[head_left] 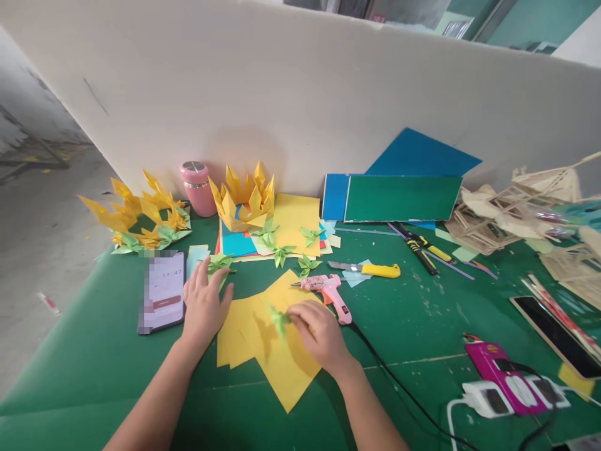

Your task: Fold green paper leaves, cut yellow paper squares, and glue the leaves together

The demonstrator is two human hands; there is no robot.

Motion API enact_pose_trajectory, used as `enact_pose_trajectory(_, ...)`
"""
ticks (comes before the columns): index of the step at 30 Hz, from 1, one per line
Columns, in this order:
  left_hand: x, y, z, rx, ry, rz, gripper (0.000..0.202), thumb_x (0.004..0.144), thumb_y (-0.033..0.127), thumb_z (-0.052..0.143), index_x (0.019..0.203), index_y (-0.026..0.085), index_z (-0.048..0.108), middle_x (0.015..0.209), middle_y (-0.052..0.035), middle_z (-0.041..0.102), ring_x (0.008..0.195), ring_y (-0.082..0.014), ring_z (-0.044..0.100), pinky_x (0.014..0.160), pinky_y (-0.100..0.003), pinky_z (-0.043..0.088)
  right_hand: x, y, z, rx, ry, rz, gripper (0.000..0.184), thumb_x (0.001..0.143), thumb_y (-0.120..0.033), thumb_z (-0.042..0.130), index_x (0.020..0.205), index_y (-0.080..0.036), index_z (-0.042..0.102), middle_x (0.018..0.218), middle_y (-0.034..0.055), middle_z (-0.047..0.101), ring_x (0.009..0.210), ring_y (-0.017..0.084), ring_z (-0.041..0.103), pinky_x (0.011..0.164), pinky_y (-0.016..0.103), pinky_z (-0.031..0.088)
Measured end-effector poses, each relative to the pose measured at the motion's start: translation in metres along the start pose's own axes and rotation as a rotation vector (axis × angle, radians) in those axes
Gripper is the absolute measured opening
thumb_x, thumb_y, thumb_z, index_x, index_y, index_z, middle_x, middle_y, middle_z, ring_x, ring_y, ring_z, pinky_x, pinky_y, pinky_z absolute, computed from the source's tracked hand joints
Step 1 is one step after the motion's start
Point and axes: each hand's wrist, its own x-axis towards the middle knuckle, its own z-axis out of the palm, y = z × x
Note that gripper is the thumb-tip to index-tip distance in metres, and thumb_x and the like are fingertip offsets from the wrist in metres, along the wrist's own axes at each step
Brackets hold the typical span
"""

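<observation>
My right hand (319,332) pinches a light green folded paper leaf (280,321), slightly blurred, above overlapping yellow paper sheets (287,382). My left hand (204,307) is open, thumb apart from the fingers, beside another green folded leaf (221,264); whether the fingertips touch it I cannot tell. Several more paper leaves (307,266) lie just beyond the yellow sheets. A pink glue gun (328,291) rests on its side right of my right hand. Behind them stands a yellow folded-paper crown (244,210) on stacked coloured paper (298,216).
A phone (164,291) lies left of my left hand. A second yellow crown (141,216) and a pink flask (200,191) stand farther back. On the right are a yellow-handled knife (375,269), pliers (417,247), a magenta power strip (502,376) and wooden frameworks (488,219).
</observation>
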Motion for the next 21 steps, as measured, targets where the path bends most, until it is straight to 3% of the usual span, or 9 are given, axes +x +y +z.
enact_pose_trajectory(3, -0.002, -0.001, 0.002, 0.046, -0.068, -0.021, 0.026, 0.087, 0.023, 0.044, 0.105, 0.020, 0.063, 0.130, -0.0173, 0.054, 0.111, -0.0366, 0.056, 0.084, -0.050, 0.045, -0.002, 0.001, -0.001, 0.032, 0.196, 0.081, 0.039, 0.097, -0.018, 0.034, 0.132, -0.023, 0.049, 0.110, 0.0094, 0.068, 0.104, 0.021, 0.063, 0.082, 0.034, 0.053)
enact_pose_trajectory(6, -0.001, -0.001, 0.002, -0.013, -0.063, 0.012, 0.025, 0.085, 0.018, 0.041, 0.100, 0.019, 0.062, 0.119, -0.0155, 0.060, 0.098, -0.0313, 0.062, 0.074, -0.043, 0.048, -0.003, 0.004, -0.001, 0.095, 0.277, 0.133, 0.049, 0.097, -0.018, 0.032, 0.145, -0.028, 0.029, 0.121, 0.0096, 0.064, 0.105, 0.020, 0.064, 0.078, 0.034, 0.056)
enact_pose_trajectory(10, 0.001, -0.003, 0.003, -0.208, -0.031, 0.041, 0.021, 0.080, 0.016, 0.044, 0.097, 0.018, 0.057, 0.089, -0.0090, 0.064, 0.074, -0.0221, 0.063, 0.068, -0.035, 0.049, -0.005, 0.008, -0.004, 0.216, 0.285, 0.110, 0.047, 0.097, -0.018, 0.033, 0.143, -0.030, 0.033, 0.122, 0.0100, 0.064, 0.100, 0.020, 0.067, 0.071, 0.032, 0.059)
enact_pose_trajectory(13, 0.000, -0.002, 0.003, -0.292, -0.017, 0.017, 0.021, 0.079, 0.020, 0.047, 0.098, 0.020, 0.055, 0.071, -0.0021, 0.059, 0.072, -0.0214, 0.062, 0.068, -0.034, 0.050, -0.005, 0.011, -0.009, 0.285, 0.303, 0.135, 0.045, 0.097, -0.018, 0.036, 0.140, -0.031, 0.037, 0.120, 0.0092, 0.064, 0.100, 0.019, 0.067, 0.074, 0.033, 0.059)
enact_pose_trajectory(15, -0.001, 0.002, 0.003, -0.336, -0.001, 0.014, 0.019, 0.080, 0.021, 0.048, 0.098, 0.020, 0.055, 0.072, -0.0016, 0.059, 0.073, -0.0207, 0.062, 0.069, -0.033, 0.051, -0.006, 0.011, -0.012, 0.372, 0.255, 0.162, 0.045, 0.097, -0.018, 0.035, 0.140, -0.033, 0.036, 0.118, 0.0074, 0.065, 0.096, 0.017, 0.068, 0.074, 0.032, 0.060)
enact_pose_trajectory(18, -0.002, 0.007, 0.004, -0.380, 0.011, 0.044, 0.016, 0.082, 0.021, 0.048, 0.096, 0.021, 0.055, 0.079, -0.0032, 0.063, 0.072, -0.0190, 0.063, 0.069, -0.032, 0.052, -0.006, 0.006, -0.012, 0.459, 0.078, 0.186, 0.045, 0.096, -0.019, 0.038, 0.139, -0.033, 0.037, 0.118, 0.0052, 0.066, 0.099, 0.017, 0.067, 0.082, 0.034, 0.058)
enact_pose_trajectory(21, -0.003, 0.010, 0.006, -0.407, 0.006, 0.101, 0.016, 0.084, 0.020, 0.045, 0.097, 0.021, 0.055, 0.089, -0.0057, 0.066, 0.073, -0.0178, 0.064, 0.069, -0.032, 0.053, -0.004, 0.001, -0.009, 0.383, -0.051, 0.141, 0.041, 0.095, -0.018, 0.040, 0.133, -0.032, 0.045, 0.115, 0.0033, 0.068, 0.106, 0.017, 0.065, 0.089, 0.033, 0.055)
